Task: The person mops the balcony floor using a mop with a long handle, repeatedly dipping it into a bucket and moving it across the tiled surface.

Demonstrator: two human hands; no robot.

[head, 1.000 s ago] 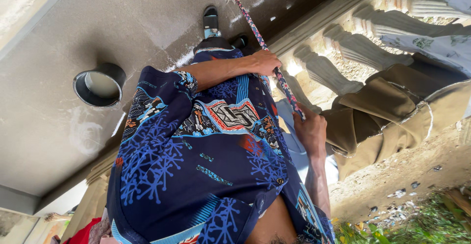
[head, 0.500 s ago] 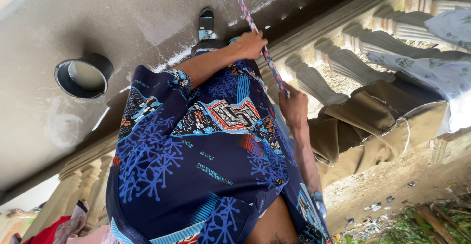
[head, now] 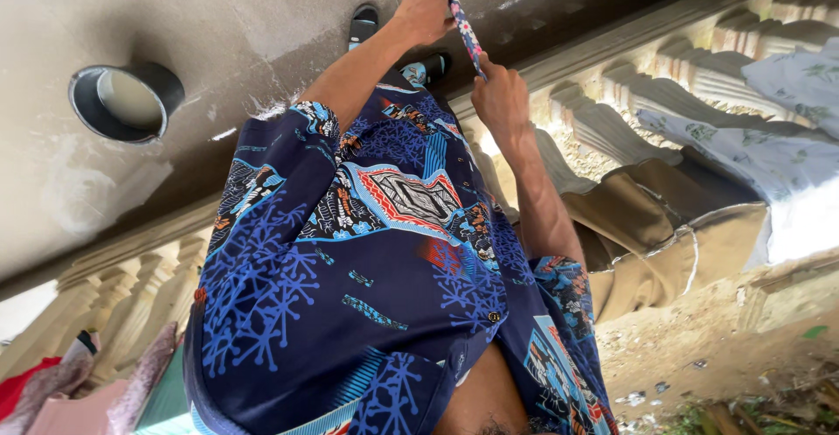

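Both my hands grip a thin stick with a pink and blue flowered pattern, which slants up out of the top edge of the head view. My left hand is closed round it higher up, near the frame's top. My right hand is closed round its lower end, just below. Both arms reach forward over my dark blue patterned shirt. The stick's far end is out of view. My feet in black sandals stand on the grey concrete floor.
A black bucket of pale liquid stands on the floor at the left. A concrete balustrade runs along the right, with khaki trousers and a white flowered cloth draped over it. Dirt and litter lie at the lower right.
Both hands have moved forward and up with the stick. Its green-capped fringed end, visible a second ago, has left the top of the frame. The bucket has shifted left in view.
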